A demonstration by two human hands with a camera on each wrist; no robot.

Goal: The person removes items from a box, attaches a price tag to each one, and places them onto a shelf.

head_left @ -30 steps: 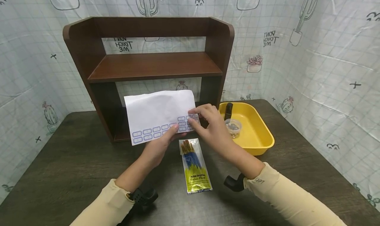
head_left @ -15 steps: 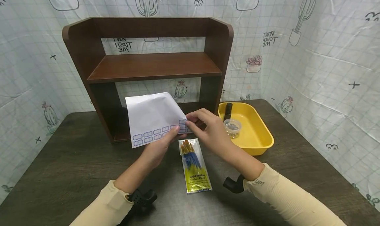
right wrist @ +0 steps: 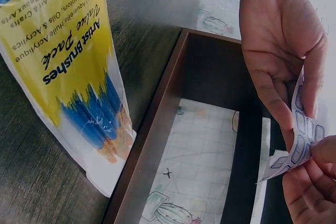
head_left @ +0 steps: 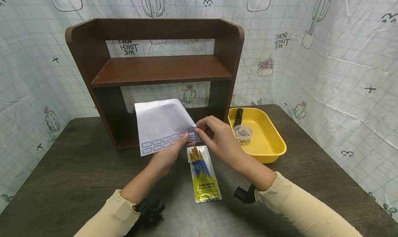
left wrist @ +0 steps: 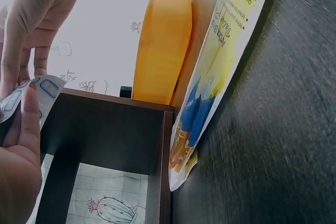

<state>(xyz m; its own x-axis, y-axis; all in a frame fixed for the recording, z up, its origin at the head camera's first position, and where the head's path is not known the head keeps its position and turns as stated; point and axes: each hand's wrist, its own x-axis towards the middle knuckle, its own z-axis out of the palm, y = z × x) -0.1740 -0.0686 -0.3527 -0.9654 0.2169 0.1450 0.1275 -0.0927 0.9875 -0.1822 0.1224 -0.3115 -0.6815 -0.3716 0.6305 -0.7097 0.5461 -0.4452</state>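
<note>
A: What lay nearest on the table [head_left: 90,174]?

B: The brush pack [head_left: 205,174], flat, with its yellow printed end toward the person.

A: And the hands?

B: Just beyond it, both grasping the same paper. The left hand [head_left: 167,156] gripped the near edge, thumb on top. The right hand [head_left: 222,139] pinched the right end between thumb and fingers.

A: Where was that sheet [head_left: 161,119]?

B: Up off the table, sloping, with label boxes [head_left: 157,141] along its near edge and its far right part bent back.

A: Was a label coming loose?

B: I couldn't tell; the fingers hid that corner. My guess was that the right hand was working at the end of those rows.

A: How was that best done?

B: The left thumb needed to stay close to the pinch, so the paper couldn't buckle. A slow, low pull suited it; a jerk might have torn or creased the sheet.

A: Farther off?

B: The yellow tray [head_left: 268,136] on the right, holding a small clear tub [head_left: 243,134], and the brown shelf [head_left: 161,69], its lower opening partly covered by the paper.
</note>
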